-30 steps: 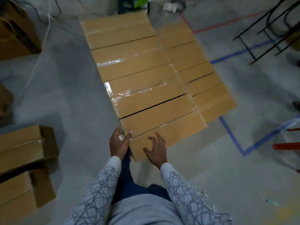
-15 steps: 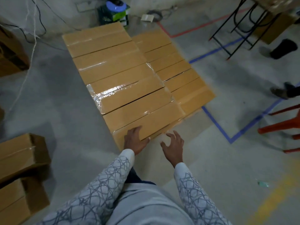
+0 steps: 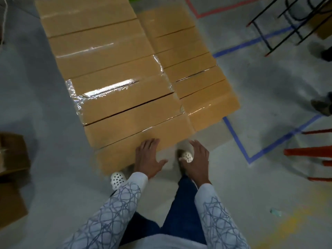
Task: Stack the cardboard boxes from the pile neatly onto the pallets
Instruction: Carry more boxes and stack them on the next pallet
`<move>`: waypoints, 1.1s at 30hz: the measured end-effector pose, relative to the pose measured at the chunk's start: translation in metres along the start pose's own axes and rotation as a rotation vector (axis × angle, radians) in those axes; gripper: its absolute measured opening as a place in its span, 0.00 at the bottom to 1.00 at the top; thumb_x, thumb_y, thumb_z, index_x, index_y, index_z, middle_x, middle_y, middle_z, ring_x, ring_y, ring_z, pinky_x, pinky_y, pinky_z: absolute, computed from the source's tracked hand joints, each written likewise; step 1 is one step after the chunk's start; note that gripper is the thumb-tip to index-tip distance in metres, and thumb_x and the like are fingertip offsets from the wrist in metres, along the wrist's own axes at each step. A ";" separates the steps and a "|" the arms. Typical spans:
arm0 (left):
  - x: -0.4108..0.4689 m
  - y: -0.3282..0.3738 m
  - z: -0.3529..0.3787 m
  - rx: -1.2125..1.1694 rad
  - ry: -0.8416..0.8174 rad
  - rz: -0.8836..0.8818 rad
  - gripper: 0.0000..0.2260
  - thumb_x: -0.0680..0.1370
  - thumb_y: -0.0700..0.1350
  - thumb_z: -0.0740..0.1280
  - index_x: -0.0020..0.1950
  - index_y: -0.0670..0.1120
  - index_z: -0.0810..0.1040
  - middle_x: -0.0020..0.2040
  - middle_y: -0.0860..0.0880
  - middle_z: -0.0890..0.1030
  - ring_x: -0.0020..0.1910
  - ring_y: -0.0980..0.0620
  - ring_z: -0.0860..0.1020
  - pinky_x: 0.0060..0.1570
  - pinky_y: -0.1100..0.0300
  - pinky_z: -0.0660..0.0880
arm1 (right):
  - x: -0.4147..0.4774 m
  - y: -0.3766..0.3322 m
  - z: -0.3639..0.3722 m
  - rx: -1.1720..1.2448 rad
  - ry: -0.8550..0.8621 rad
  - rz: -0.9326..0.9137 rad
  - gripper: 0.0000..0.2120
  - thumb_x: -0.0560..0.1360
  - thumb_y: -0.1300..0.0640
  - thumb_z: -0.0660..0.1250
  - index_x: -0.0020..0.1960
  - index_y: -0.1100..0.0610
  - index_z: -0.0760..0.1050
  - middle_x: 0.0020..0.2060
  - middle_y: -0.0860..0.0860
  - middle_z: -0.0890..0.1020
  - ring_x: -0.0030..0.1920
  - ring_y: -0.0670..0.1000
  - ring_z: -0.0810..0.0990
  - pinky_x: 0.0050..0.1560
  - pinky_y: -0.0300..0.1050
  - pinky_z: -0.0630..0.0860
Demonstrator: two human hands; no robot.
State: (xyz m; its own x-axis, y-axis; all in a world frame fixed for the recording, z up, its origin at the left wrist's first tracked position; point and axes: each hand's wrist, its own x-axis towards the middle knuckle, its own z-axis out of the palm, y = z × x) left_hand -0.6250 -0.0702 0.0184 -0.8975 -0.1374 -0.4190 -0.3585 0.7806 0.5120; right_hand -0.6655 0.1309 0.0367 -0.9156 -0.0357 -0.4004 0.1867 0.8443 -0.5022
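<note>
L hand (image 3: 148, 158): fingers straight, flat on near edge of nearest box (image 3: 124, 153).
R hand (image 3: 196, 159): spread, empty, just beside same box's right end.
Nearest box: front row of stack (image 3: 107, 69); long, stiff, prob. light; grip both short ends.
Stack: taped rows beyond, film looks slick.

Two rows of cardboard boxes run away from the person side by side, the left row (image 3: 107, 69) standing higher than the right row (image 3: 194, 69), which touches it. The left hand (image 3: 148, 159) lies on the nearest box (image 3: 140, 150) at its near right corner; the right hand (image 3: 196, 159) is just right of it, off the box. Loose boxes (image 3: 12, 155) sit well apart at far left; a metal frame (image 3: 280, 24) stands behind and to the right.
</note>
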 end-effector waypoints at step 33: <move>0.215 0.048 0.162 0.254 0.008 -0.309 0.60 0.63 0.58 0.78 0.85 0.50 0.45 0.84 0.41 0.38 0.81 0.33 0.37 0.66 0.17 0.52 | 0.285 0.094 0.050 -0.429 -0.392 -0.668 0.70 0.56 0.58 0.87 0.82 0.40 0.43 0.83 0.43 0.40 0.79 0.53 0.60 0.52 0.44 0.80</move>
State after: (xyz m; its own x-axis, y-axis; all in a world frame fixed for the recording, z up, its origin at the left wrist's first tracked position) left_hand -0.7934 0.0360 -0.1686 -0.7597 -0.3937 -0.5176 -0.5381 0.8275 0.1602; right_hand -0.8911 0.1736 -0.1634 -0.5833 -0.7072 -0.3994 -0.5651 0.7066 -0.4258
